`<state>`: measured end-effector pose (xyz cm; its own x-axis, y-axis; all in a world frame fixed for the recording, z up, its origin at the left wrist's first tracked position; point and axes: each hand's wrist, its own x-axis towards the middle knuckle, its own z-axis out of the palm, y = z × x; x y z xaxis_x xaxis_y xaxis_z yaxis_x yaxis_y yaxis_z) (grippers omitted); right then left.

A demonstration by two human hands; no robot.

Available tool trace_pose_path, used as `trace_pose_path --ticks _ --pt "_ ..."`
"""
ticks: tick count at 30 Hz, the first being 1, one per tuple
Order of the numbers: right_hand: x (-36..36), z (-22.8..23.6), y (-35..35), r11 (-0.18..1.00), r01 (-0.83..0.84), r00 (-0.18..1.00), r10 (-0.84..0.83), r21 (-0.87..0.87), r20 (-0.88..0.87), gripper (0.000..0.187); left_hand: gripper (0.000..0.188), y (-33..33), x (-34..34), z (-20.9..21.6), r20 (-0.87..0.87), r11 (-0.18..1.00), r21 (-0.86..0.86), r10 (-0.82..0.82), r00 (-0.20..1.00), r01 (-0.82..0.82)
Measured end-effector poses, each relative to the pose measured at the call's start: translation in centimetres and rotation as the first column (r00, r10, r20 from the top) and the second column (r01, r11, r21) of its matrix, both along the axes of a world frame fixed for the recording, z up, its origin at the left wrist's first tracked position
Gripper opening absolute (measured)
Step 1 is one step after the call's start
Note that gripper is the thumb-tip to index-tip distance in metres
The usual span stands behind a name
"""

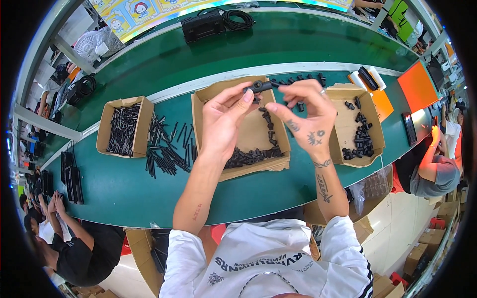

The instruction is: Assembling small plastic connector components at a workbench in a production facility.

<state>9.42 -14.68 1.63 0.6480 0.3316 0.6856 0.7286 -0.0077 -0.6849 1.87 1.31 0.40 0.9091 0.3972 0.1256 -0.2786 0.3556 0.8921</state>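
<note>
My left hand (224, 119) pinches a short black tube-shaped fitting (259, 87) with a round hole in its side, held above the middle cardboard box (208, 94). At the fitting's right end is my right hand (308, 107), thumb and forefinger apart, its slightly blurred fingertips close to a narrower black end piece. Whether they touch it I cannot make out. Beneath my hands, the middle box holds several black fittings (253, 156) along its near and right sides. A box on the right (338, 94) contains more small black connectors (365, 144).
To the left, a box (144, 124) is filled with thin black rods (121, 129), and loose rods (166, 154) lie beside it on the green table (119, 188). Farther back are a black case (202, 26) and coiled cable (237, 21). Co-workers sit at both sides.
</note>
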Motion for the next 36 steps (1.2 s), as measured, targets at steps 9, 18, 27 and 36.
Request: trace_pose_path --ticks 9,18,27,36 --pt "-0.5 -0.5 2.0 0.998 -0.003 0.998 0.007 -0.060 0.070 0.028 0.034 -1.3 -0.1 0.4 -0.110 0.955 -0.296 -0.032 0.993 -0.002" --pt "-1.2 -0.1 0.6 0.961 -0.139 0.986 0.156 0.238 -0.055 0.024 0.030 -0.8 -0.6 0.7 0.059 0.960 -0.254 -0.108 0.992 0.120" --pt "0.0 0.1 0.1 0.900 -0.180 0.970 0.229 0.398 -0.078 0.021 0.028 -1.0 -1.1 1.2 0.095 0.986 -0.056 -0.149 0.984 0.155" --pt "-0.5 0.7 -0.7 0.899 -0.238 0.916 0.333 0.368 -0.222 0.035 0.024 -1.1 -1.2 0.8 0.234 0.920 0.372 0.032 0.972 -0.120"
